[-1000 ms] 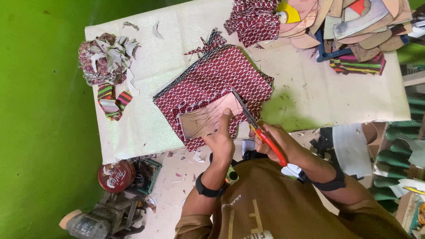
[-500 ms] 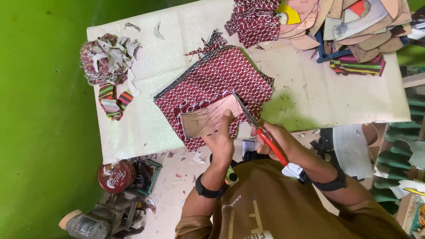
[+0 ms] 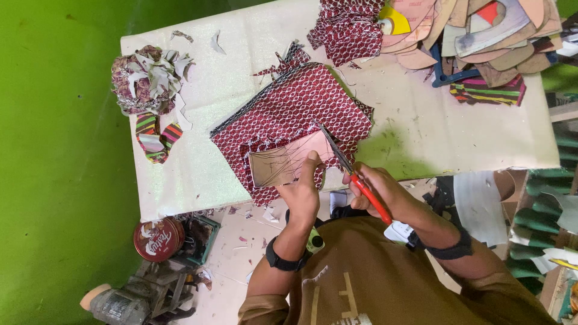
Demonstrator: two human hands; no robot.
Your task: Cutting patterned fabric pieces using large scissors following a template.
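Lying near the front edge of the desk [image 3: 198, 174], a dark red cloth [image 3: 289, 114] with a small pale repeating pattern is spread flat, and a tan cardboard template [image 3: 283, 164] is pressed onto its near side. The template is pinned down by the left hand [image 3: 303, 191], fingers flat on the card — a pressing grip, not a clenched one. One pair of scissors [image 3: 352, 174] with red handles is held closed-fisted in the right hand [image 3: 376, 189], its blades laid along the template's right edge over the cloth. Two striped offcuts [image 3: 153, 137] are seen at the desk's left end beside one heap of scraps [image 3: 147, 78]; a second bundle of red cloth [image 3: 346, 27] and a stack of cut shapes [image 3: 475, 30] are piled at the far right. One round red tin [image 3: 158, 239] — lid on, contents hidden — stands on the floor below.
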